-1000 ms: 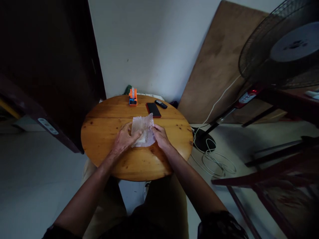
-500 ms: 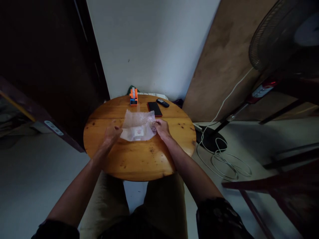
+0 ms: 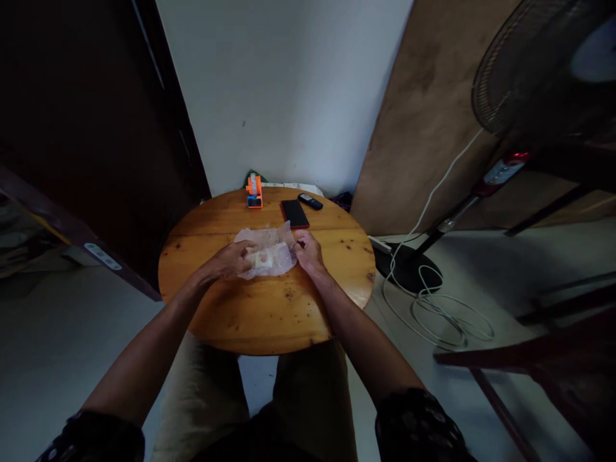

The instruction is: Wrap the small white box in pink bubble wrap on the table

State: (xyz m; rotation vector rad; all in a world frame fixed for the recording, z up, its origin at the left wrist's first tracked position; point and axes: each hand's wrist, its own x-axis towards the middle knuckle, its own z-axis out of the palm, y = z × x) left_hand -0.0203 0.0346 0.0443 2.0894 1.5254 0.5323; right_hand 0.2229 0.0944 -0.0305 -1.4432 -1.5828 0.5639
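Observation:
A sheet of clear bubble wrap (image 3: pixel 279 239) lies on the round wooden table, with a small white item (image 3: pixel 262 259) showing at its near side; its kind is not clear. My left hand (image 3: pixel 231 260) has the wrap's left side folded inward under its fingers, close to the white item. On the opposite side, my right hand (image 3: pixel 309 252) pinches the wrap's right edge, with the fingers curled.
Behind the wrap lie a dark phone-like slab (image 3: pixel 294 213) with a red edge and a black handset (image 3: pixel 310 201). An orange tape dispenser (image 3: pixel 255 191) stands at the table's back. Right of the table are a standing fan (image 3: pixel 500 173) and a coiled pale cable (image 3: pixel 433 301).
My left hand has moved right, bringing the left side of the bubble wrap over towards the white item. The wrap's raised far part has come down lower. My right hand stays at the right edge.

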